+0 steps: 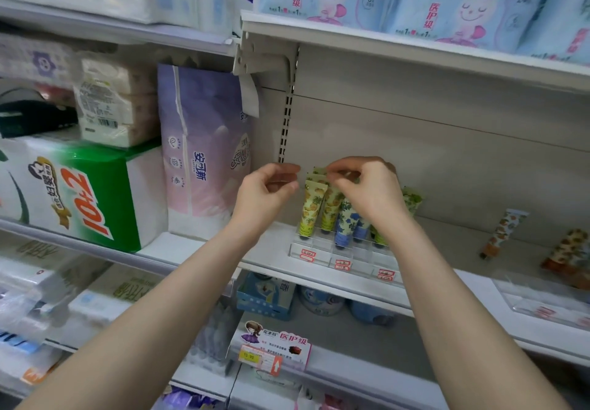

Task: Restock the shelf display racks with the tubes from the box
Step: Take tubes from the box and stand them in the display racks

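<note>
Standing in the clear rack (319,251) near the shelf (271,250) front edge, tubes (311,208) have bare shelf rightward. Right hand (373,192) grip pinches one top; left hand (265,189) grip curled, contents unclear.

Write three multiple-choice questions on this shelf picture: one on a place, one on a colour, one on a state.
1. Where in the clear rack do the yellow tubes stand?
A. left end B. middle C. right end
2. What colour is the "10+2" pack?
A. blue B. green and white C. black
3. How do the rack's tubes stand?
A. cap up B. lying flat C. cap down
Answers: A, the blue tubes stand to their right; B, it has a green band on a white wrap; C, the dark caps sit at the bottom.
</note>
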{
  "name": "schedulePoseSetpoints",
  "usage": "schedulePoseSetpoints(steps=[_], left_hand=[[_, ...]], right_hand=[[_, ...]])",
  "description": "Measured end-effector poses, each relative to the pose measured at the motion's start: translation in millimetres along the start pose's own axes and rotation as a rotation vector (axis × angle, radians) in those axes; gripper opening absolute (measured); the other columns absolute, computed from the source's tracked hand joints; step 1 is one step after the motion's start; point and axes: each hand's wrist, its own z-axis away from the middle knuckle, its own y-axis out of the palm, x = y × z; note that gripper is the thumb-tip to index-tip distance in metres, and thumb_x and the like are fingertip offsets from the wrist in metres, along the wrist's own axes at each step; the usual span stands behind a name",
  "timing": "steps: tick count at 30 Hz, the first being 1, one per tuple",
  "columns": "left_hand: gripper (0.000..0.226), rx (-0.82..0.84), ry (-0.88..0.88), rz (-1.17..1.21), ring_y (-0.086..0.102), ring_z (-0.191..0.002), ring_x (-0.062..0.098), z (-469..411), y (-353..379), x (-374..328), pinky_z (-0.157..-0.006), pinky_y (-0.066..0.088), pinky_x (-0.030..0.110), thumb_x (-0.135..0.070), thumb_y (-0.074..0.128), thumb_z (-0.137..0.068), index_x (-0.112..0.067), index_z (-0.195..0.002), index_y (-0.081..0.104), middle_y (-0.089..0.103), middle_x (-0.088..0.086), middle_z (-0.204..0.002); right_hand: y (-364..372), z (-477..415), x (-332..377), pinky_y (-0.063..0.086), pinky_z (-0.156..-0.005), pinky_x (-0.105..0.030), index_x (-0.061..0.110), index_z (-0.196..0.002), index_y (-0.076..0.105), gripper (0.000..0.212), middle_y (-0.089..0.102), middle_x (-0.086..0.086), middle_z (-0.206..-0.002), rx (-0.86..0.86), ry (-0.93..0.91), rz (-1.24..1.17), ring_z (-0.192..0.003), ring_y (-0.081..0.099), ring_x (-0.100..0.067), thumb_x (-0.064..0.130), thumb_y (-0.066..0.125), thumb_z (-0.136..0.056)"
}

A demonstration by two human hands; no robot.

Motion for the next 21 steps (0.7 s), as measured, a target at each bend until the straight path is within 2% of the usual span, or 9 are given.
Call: schedulePoseSetpoints(steps=[3, 8, 13, 19, 21], left_hand=[[0.025, 0.024, 0.035, 0.024, 0.064, -0.085, 0.003, 0.8, 5.2, -9.6, -0.083, 0.054, 0.023, -0.002, 0.064, -0.088, -0.02, -0.105, 0.068, 0.071, 0.001, -0.099], [0.024, 0.118, 0.091, 0.073, 0.064, -0.086, 0.01, 8.1, 26.5, -23.8, -0.077, 0.056, 0.027, -0.001, 0.064, -0.088, -0.02, -0.102, 0.069, 0.07, 0.003, -0.095], [0.027, 0.217, 0.157, 0.083, 0.064, -0.083, 0.007, 20.5, 62.5, -34.1, -0.078, 0.055, 0.029, -0.001, 0.064, -0.087, -0.025, -0.098, 0.069, 0.07, -0.003, -0.092], [0.026, 0.318, 0.216, 0.091, 0.064, -0.081, 0.004, 44.8, 115.3, -48.9, -0.076, 0.054, 0.022, 0.0, 0.064, -0.086, -0.021, -0.1, 0.068, 0.071, -0.004, -0.094], [0.027, 0.346, 0.219, 0.094, 0.064, -0.08, 0.005, 54.7, 136.2, -52.5, -0.076, 0.055, 0.024, 0.001, 0.063, -0.086, -0.021, -0.1, 0.068, 0.07, -0.004, -0.093]], right_hand=[[-5.7, 9.8, -0.6, 0.052, -0.079, -0.024, 0.029, -0.094, 0.076, 0.013, 0.07, 0.017, -0.09, -0.073, -0.023, 0.006, -0.082, 0.062, -0.003, 0.024, 0.065, -0.088], [-19.1, 35.2, -12.0, 0.047, -0.075, -0.013, 0.024, -0.096, 0.077, 0.013, 0.072, 0.012, -0.09, -0.212, -0.013, 0.013, -0.082, 0.062, -0.003, 0.025, 0.068, -0.087], [-42.4, 63.4, -32.7, 0.05, -0.083, -0.033, 0.02, -0.094, 0.077, 0.011, 0.073, 0.008, -0.089, -0.311, -0.018, 0.085, -0.084, 0.063, -0.014, 0.022, 0.07, -0.086], [-83.7, 96.6, -57.8, 0.049, -0.082, -0.032, 0.023, -0.094, 0.077, 0.011, 0.073, 0.01, -0.09, -0.365, -0.003, 0.157, -0.082, 0.062, -0.014, 0.022, 0.069, -0.086], [-100.9, 108.5, -67.5, 0.049, -0.083, -0.032, 0.022, -0.093, 0.077, 0.011, 0.073, 0.01, -0.09, -0.391, 0.0, 0.173, -0.081, 0.062, -0.013, 0.021, 0.069, -0.085]])
